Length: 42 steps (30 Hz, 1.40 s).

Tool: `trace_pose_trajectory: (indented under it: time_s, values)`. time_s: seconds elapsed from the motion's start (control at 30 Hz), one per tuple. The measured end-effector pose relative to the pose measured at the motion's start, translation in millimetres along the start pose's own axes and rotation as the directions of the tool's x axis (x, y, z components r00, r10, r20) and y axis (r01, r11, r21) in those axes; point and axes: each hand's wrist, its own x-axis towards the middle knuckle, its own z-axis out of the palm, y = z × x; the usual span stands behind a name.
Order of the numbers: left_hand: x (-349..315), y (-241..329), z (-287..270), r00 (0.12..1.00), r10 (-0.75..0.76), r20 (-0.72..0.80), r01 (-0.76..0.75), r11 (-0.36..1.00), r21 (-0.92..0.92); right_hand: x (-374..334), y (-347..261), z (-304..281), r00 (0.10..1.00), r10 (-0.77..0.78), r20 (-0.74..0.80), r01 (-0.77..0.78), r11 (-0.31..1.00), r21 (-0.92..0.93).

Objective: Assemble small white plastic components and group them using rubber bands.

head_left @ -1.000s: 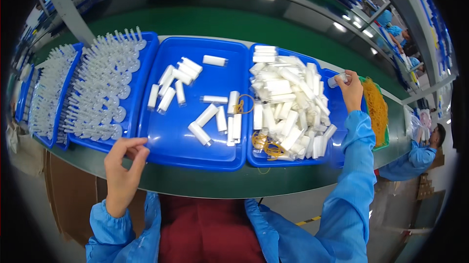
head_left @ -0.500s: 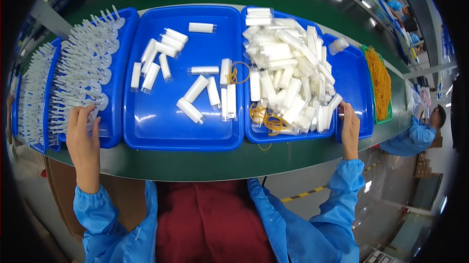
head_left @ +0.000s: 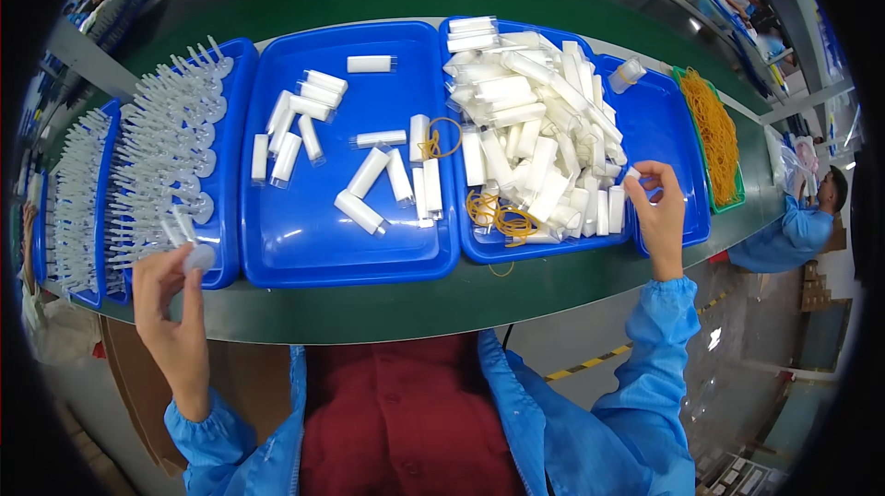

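My left hand (head_left: 173, 316) pinches a translucent plastic piece (head_left: 199, 258) with a round disc and thin prongs, held over the near edge of a blue tray (head_left: 226, 127). That tray is packed with rows of similar pronged pieces (head_left: 171, 141). At the right, my right hand (head_left: 660, 219) has its thumb and forefinger closed on the end of a small white block (head_left: 633, 174), partly hidden by the fingers. Beside it rises a heap of white blocks in clear sleeves (head_left: 516, 90), in another blue tray (head_left: 470, 242).
Between them, a wide blue tray (head_left: 304, 252) holds several scattered sleeved white blocks (head_left: 358, 212). Yellow rubber bands (head_left: 502, 219) lie by the heap; more fill a green basket (head_left: 714, 136). A clear container (head_left: 627, 75) stands in the right tray. A co-worker (head_left: 800, 224) sits far right.
My left hand has drawn back toward me, lifting a plastic piece off its tray. My right hand has risen from the tray edge and now pinches a small white block.
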Motion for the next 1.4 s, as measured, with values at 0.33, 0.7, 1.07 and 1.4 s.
trace_pose_trajectory:
  time_s: [0.33, 0.7, 1.07, 1.4]
  values:
    - [-15.5, 30.2, 82.9, 0.950, 0.116, 0.289, 0.074, 0.817, -0.571, -21.6, -82.2, -11.9, 0.895, 0.164, -0.414, 0.051, 0.886, 0.462]
    - [-23.6, 39.8, 93.2, 0.944, 0.194, 0.267, 0.009, 0.795, -0.607, -89.2, -208.4, 107.7, 0.824, -0.508, 0.249, 0.339, 0.796, 0.501]
    - [-25.5, 45.1, 58.8, 0.914, 0.204, 0.349, 0.114, 0.698, -0.707, -68.0, -219.5, 135.5, 0.803, -0.037, 0.595, -0.585, 0.142, 0.798]
    - [-37.6, 35.9, 57.0, 0.908, 0.094, 0.408, 0.266, 0.625, -0.734, -77.2, -222.2, 139.6, 0.830, -0.043, 0.557, -0.536, 0.216, 0.816]
